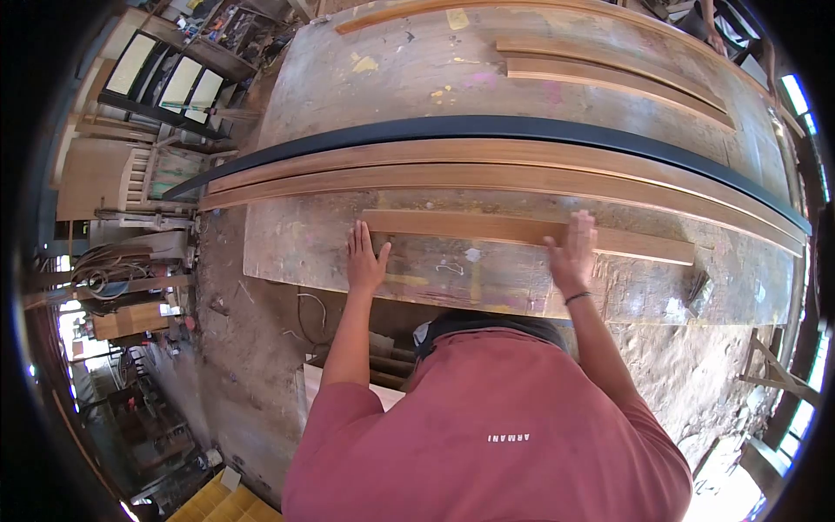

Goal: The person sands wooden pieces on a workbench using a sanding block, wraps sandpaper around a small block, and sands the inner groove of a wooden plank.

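A short wooden strip lies along the near side of the worktable. My left hand rests with fingers stretched out at the strip's left end, partly on the table. Over the strip's right half, my right hand is raised, its fingers apart and slightly blurred; I cannot tell whether it touches the wood. Behind the short strip, two long wooden strips run side by side across the table. A long dark blue-grey bar lies just beyond them.
Farther back are two shorter wooden strips and another long strip. A small dark piece sits near the right front edge. Another person's arm shows at the far right. Panels with light panes stand left.
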Motion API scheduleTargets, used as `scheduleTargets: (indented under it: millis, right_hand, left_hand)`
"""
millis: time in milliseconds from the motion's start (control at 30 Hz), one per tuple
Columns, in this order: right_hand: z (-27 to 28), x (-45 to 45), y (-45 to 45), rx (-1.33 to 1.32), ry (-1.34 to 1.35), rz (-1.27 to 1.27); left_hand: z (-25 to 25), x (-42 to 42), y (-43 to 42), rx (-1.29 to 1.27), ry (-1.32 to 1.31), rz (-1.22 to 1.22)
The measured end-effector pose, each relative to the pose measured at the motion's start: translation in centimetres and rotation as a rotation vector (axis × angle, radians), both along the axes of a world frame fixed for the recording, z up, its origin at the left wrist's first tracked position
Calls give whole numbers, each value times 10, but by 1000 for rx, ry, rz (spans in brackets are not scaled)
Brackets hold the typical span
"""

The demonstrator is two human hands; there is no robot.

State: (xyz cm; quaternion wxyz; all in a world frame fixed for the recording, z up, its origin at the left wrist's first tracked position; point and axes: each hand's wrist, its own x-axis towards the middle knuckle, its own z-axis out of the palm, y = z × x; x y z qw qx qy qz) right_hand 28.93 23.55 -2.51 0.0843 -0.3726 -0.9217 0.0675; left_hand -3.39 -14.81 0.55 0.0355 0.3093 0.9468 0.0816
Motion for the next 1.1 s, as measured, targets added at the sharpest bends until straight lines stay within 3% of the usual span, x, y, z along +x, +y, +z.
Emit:
scheduleTargets:
  millis: [67, 133, 200, 267, 300, 367, 433, 500, 567, 667, 900, 1000, 1100]
  right_hand:
    - [10, -60, -51, -117, -21, 167]
    - [37, -105, -98, -344, 20, 498]
    - [16, -135, -144, -393, 264, 840]
    - [78, -165, -153, -1073, -298, 860]
    - [84, -167, -150, -1056, -298, 837]
    - [93, -166, -144, -687, -199, 617]
    - [79, -140, -108, -600, 105, 399]
    - [71, -103, -63, -279, 179, 295]
    - [68, -57, -17, -158, 12, 243]
    - [78, 1, 18, -167, -148, 212]
    - [45, 32, 70, 1, -135, 258]
    - [60, 37, 89, -79, -189, 314]
    - [78, 37, 113, -81, -236, 456]
  left_hand:
    - [-1, -5, 2, 37, -6, -45]
    - [-10, -12, 1, 87, 2, -82]
    - [-18, -19, 3, 146, 16, -106]
    - [-17, -32, 11, 192, 36, -164]
    - [-14, -38, 16, 213, 33, -182]
    - [-3, -48, 25, 129, 107, -307]
    - [15, -57, 37, 153, 64, -426]
    - [26, -66, 50, 167, 33, -543]
    - [29, -67, 66, 161, -138, -671]
    - [20, -60, 88, 200, -99, -735]
    - [10, -50, 98, 233, 31, -797]
    - [20, -49, 103, 233, 67, -770]
    - [58, -52, 111, 56, 0, -752]
